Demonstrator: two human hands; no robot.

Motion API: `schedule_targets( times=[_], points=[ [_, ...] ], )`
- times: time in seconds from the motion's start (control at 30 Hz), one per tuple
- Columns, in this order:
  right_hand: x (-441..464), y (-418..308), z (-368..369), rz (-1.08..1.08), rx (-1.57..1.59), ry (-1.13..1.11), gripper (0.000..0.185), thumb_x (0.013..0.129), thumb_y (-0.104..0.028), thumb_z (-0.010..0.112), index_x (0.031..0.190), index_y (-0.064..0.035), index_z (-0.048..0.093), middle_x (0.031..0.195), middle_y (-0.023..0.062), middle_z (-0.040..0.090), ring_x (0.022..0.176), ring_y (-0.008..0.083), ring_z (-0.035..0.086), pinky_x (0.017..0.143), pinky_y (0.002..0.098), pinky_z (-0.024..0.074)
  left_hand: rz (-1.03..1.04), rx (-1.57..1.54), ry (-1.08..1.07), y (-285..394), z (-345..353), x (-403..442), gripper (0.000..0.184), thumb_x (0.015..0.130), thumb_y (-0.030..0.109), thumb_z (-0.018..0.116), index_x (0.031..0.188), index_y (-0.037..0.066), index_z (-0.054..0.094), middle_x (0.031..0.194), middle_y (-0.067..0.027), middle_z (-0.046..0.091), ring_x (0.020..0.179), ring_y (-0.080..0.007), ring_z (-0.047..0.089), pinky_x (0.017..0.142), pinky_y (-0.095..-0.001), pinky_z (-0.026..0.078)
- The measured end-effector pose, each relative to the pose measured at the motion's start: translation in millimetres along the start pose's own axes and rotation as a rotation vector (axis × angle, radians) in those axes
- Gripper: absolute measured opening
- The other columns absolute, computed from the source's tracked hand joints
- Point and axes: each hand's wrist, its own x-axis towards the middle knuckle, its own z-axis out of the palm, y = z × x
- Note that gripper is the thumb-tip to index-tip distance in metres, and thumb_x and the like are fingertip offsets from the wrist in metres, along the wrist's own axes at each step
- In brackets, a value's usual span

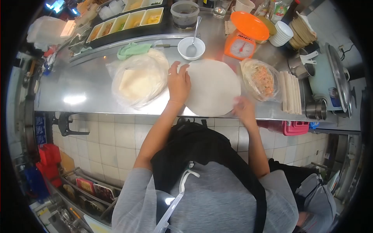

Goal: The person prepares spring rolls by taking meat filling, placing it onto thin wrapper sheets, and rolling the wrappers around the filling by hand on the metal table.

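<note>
A large round pale sheet [213,87] lies flat on the steel counter in front of me. My left hand [179,82] is at its left edge, fingers apart and curved. At the sheet's lower right edge is my right hand [244,109], its fingers bent and blurred by motion. Left of the sheet sits a plastic bag with pale, flat sheets [136,83]. A bag of shredded orange and white filling [263,79] lies to the right, beside a row of pale rolls [291,93]. Behind the sheet stands a white bowl [191,48] with a spoon [191,50] in it.
An orange scale [240,46] stands at the back right, near stacked white bowls [281,34]. Trays of ingredients [126,23] line the back left. A green cloth [134,50] lies behind the left bag. Metal cups [316,110] sit at the right front edge.
</note>
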Motion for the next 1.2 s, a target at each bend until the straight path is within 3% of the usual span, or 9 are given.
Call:
schedule_targets(
  times=[0.07, 0.27, 0.33, 0.57, 0.77, 0.83, 0.93, 1.1, 1.2],
  points=[
    [-16, -6, -1, 0.166, 0.152, -0.187, 0.028, 0.076, -0.002, 0.064, 0.105, -0.0052, 0.063, 0.073, 0.0062, 0.055, 0.066, 0.0138, 0.056, 0.062, 0.0276, 0.0455, -0.095, 0.0, -0.047, 16, -14, 1, 0.032, 0.079, 0.017, 0.065, 0.109, 0.007, 0.061, 0.111, -0.0181, 0.053, 0.099, -0.0368, 0.053, 0.082, -0.0426, 0.044],
    [8, -16, 1, -0.023, -0.295, 0.057, 0.026, 0.079, -0.009, 0.064, 0.104, -0.0029, 0.063, 0.084, 0.0121, 0.06, 0.08, 0.0231, 0.061, 0.071, 0.0333, 0.0485, -0.382, 0.181, -0.376, 22, -30, -41, 0.045, 0.076, 0.026, 0.07, 0.112, 0.003, 0.057, 0.109, -0.0175, 0.053, 0.102, -0.0372, 0.051, 0.086, -0.0482, 0.039],
    [27, -12, 5, -0.449, -0.401, 0.205, 0.023, 0.079, -0.009, 0.063, 0.101, -0.0037, 0.064, 0.096, 0.012, 0.06, 0.092, 0.0297, 0.058, 0.078, 0.0374, 0.0468, -0.455, 0.168, -0.465, 24, -29, -45, 0.047, 0.075, 0.027, 0.071, 0.112, 0.002, 0.057, 0.108, -0.0171, 0.054, 0.103, -0.0369, 0.05, 0.087, -0.0494, 0.038],
    [11, -15, 14, -0.421, -0.604, 0.0, 0.025, 0.076, -0.006, 0.061, 0.101, -0.0062, 0.065, 0.107, 0.011, 0.058, 0.103, 0.0313, 0.053, 0.085, 0.0421, 0.0442, -0.504, -0.195, -0.461, 6, -25, -50, 0.041, 0.074, 0.009, 0.067, 0.113, 0.002, 0.054, 0.096, -0.0162, 0.058, 0.081, -0.0293, 0.057, 0.075, -0.038, 0.046],
    [21, -13, 22, -0.402, -0.281, 0.011, 0.025, 0.086, -0.013, 0.06, 0.111, -0.009, 0.063, 0.109, 0.0105, 0.06, 0.1, 0.028, 0.058, 0.085, 0.0383, 0.0457, -0.514, -0.577, -0.502, 12, -44, -18, 0.048, 0.074, 0.002, 0.056, 0.122, 0.001, 0.056, 0.077, -0.0092, 0.055, 0.064, -0.0144, 0.049, 0.062, -0.0268, 0.043],
    [21, -35, 24, -0.111, 0.215, -0.156, 0.027, 0.096, -0.021, 0.052, 0.114, -0.0034, 0.061, 0.113, 0.0098, 0.06, 0.097, 0.0252, 0.061, 0.087, 0.0322, 0.0461, -0.573, -0.687, -0.537, 28, -57, 14, 0.05, 0.074, 0.002, 0.055, 0.124, 0.002, 0.056, 0.071, -0.006, 0.053, 0.062, -0.0105, 0.046, 0.06, -0.0244, 0.041],
    [22, -46, 18, 0.208, 0.711, -0.267, 0.04, 0.1, -0.032, 0.044, 0.124, -0.0014, 0.054, 0.113, 0.0096, 0.059, 0.098, 0.0212, 0.06, 0.087, 0.0322, 0.047, -0.456, -0.784, -0.529, 63, -78, 65, 0.054, 0.076, 0.0, 0.055, 0.13, 0.005, 0.052, 0.07, 0.0032, 0.049, 0.059, -0.0025, 0.042, 0.054, -0.0193, 0.036],
    [10, -31, -2, 0.307, 1.022, -0.213, 0.049, 0.1, -0.036, 0.04, 0.134, -0.0018, 0.042, 0.116, 0.013, 0.055, 0.101, 0.0231, 0.058, 0.086, 0.0354, 0.0475, 0.189, -0.515, -0.557, 133, -57, 63, 0.052, 0.072, -0.003, 0.052, 0.123, 0.004, 0.056, 0.104, -0.0166, 0.063, 0.067, -0.0204, 0.061, 0.063, -0.0296, 0.049],
    [-3, -12, -16, 0.326, 1.078, -0.03, 0.052, 0.099, -0.038, 0.042, 0.138, -0.0041, 0.038, 0.118, 0.0132, 0.054, 0.101, 0.0228, 0.057, 0.085, 0.0351, 0.0476, 0.303, -0.317, -0.673, 155, -27, 6, 0.058, 0.07, -0.002, 0.056, 0.127, 0.006, 0.05, 0.125, -0.0225, 0.053, 0.077, -0.0317, 0.065, 0.071, -0.0374, 0.053]
  ],
)
